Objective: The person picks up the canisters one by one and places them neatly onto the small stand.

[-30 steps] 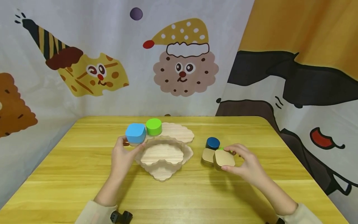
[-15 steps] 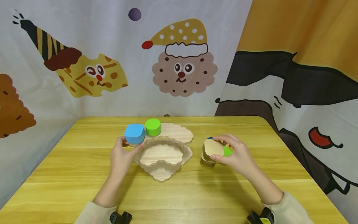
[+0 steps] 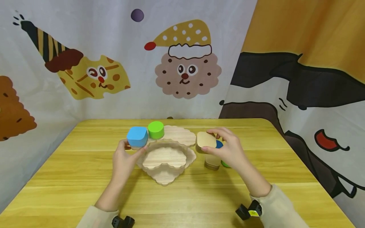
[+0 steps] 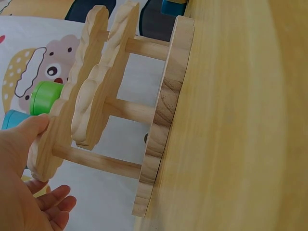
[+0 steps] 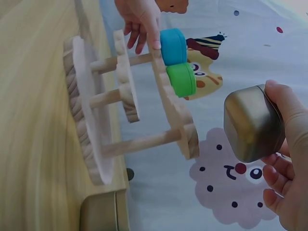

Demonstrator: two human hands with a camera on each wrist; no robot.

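Note:
A three-level wooden stand (image 3: 182, 135) with scalloped shelves and round posts stands on the table. My left hand (image 3: 125, 160) pinches the left end of its top shelf, thumb above and fingers below. Beside the thumb, a light blue tin (image 3: 137, 136) sits on that shelf, with a round green tin (image 3: 156, 129) just right of it. My right hand (image 3: 229, 148) grips a gold square tin (image 3: 206, 139) between thumb and fingers, raised off the table near the top shelf's right end. The gold tin's smooth side (image 5: 252, 127) faces the right wrist camera.
A second gold tin (image 3: 212, 162) stands on the table (image 3: 182, 205) below the right hand. Behind the hand, a dark blue tin (image 3: 219, 144) and another green tin (image 3: 225, 164) are partly hidden. A printed cloth (image 3: 111, 19) hangs behind the table.
My right hand has carried the gold tin leftward and up, from beside the other tins toward the stand's top shelf. My left hand keeps its hold on the shelf.

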